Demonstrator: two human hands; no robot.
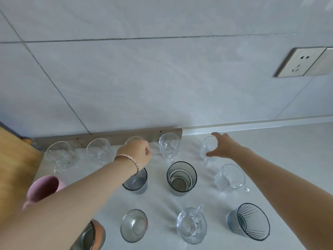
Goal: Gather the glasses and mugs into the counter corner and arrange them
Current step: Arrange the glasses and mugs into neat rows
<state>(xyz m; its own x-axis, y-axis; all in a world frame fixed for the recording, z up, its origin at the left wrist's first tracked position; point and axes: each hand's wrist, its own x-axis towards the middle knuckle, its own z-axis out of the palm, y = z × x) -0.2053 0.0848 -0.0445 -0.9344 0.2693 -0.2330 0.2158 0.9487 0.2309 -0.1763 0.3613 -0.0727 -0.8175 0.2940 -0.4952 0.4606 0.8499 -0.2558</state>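
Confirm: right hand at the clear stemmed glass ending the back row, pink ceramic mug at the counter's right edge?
Wrong on the mug. The head view shows the pink ceramic mug at the counter's left edge; the right hand is indeed at the clear stemmed glass ending the back row.

Soft, cool daylight fills the scene evenly and leaves a bluish cast on the tiled wall and the white counter. A brighter patch sits where they meet, just beyond the right hand, whose outline is slightly smeared. Shadows under the glasses are faint and diffuse. The wide lens bends the grout lines and skews the wall socket at the right edge. Focus is soft overall. The stemmed glass gripped by the left hand shows only a hazy rim.
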